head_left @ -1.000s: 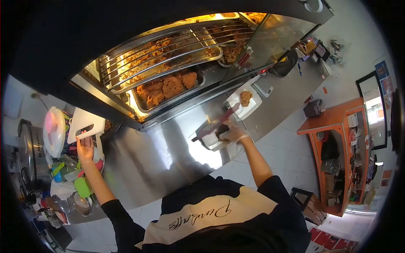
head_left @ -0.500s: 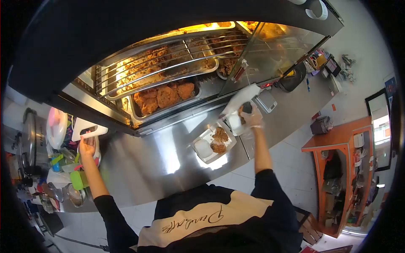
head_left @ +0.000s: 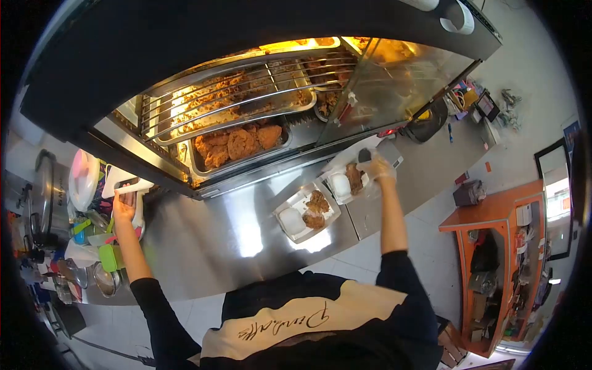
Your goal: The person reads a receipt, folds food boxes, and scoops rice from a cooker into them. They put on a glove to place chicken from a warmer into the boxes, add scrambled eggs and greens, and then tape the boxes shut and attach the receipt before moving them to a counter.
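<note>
Your gloved right hand (head_left: 379,168) grips a small dark object (head_left: 365,155), too unclear to name; the boxed chicken piece (head_left: 354,179) lies just left of those fingers, long axis pointing roughly away from you. Your farther left hand (head_left: 124,209) curls around a white board's handle (head_left: 140,185).

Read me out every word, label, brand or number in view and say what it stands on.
"P...", a script word on the cream panel of the dark top: only the first letter is fairly clear.
Marking on the silvery pot at the left: too small to read.
Packets on the orange shelves: too small and blurred to read.
No number can be read.
</note>
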A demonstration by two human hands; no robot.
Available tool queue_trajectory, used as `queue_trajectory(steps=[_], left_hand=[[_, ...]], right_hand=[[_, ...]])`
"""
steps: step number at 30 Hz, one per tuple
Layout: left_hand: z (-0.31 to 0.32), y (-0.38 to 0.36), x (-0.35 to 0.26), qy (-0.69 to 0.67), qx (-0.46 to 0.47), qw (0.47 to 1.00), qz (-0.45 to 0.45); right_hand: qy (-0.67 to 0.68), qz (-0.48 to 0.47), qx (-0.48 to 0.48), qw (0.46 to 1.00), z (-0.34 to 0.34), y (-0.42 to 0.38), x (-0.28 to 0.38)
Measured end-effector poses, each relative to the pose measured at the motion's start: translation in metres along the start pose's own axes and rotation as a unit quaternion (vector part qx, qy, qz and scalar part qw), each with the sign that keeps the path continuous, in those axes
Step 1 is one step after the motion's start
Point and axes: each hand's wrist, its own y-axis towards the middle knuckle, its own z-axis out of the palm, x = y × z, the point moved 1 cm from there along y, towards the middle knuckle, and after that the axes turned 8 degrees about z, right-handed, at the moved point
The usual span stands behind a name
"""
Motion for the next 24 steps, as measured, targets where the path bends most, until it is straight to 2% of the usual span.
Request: queue_trajectory(steps=[2, 3, 4, 6, 7, 10, 13, 15, 18, 19, 22, 23, 24], left_hand=[[-0.010, 0.009, 0.008, -0.004, 0.019, 1.000, -0.014], [-0.014, 0.011, 0.006, 0.000, 0.029, 0.999, -0.022], [-0.009, 0.006, 0.007, -0.018, 0.001, 0.999, -0.027], [-0.003, -0.001, 0.006, -0.020, 0.000, 1.000, -0.022], [-0.006, -0.002, 0.004, -0.014, 0.006, 1.000, -0.024], [-0.008, 0.003, 0.007, -0.006, 0.023, 0.999, -0.024], [-0.011, 0.007, 0.009, 0.011, 0.033, 0.999, -0.020], [-0.001, 0.002, 0.006, 0.005, 0.035, 0.999, -0.028], [-0.005, 0.000, 0.003, 0.004, 0.057, 0.997, -0.041], [-0.003, -0.002, 0.004, 0.006, 0.054, 0.998, -0.039], [-0.009, 0.006, 0.007, 0.011, 0.047, 0.998, -0.043], [-0.011, 0.008, 0.009, 0.011, 0.053, 0.997, -0.049], [-0.009, 0.012, 0.007, 0.001, 0.063, 0.997, -0.047]], right_hand=[[0.120, 0.010, -0.143, 0.982, 0.030, -0.007, -0.013], [0.009, -0.123, -0.251, 0.960, 0.075, 0.014, -0.033], [-0.008, -0.104, -0.163, 0.981, 0.090, 0.026, -0.048], [-0.042, -0.076, 0.000, 0.996, 0.081, 0.060, -0.052], [0.186, -0.053, 0.243, 0.951, 0.039, 0.035, -0.030], [0.057, 0.021, -0.023, 0.998, 0.002, 0.009, -0.011], [-0.045, -0.023, -0.067, 0.996, 0.078, 0.050, -0.035], [0.059, -0.108, 0.018, 0.992, 0.070, 0.045, -0.034], [0.211, -0.070, 0.214, 0.951, 0.054, 0.066, -0.043], [0.287, -0.016, 0.084, 0.954, 0.036, 0.024, -0.023], [0.218, 0.022, -0.071, 0.973, 0.060, 0.001, -0.018], [0.202, 0.022, -0.021, 0.979, 0.095, 0.029, -0.041], [0.227, -0.014, 0.063, 0.972, 0.090, 0.047, -0.051]])
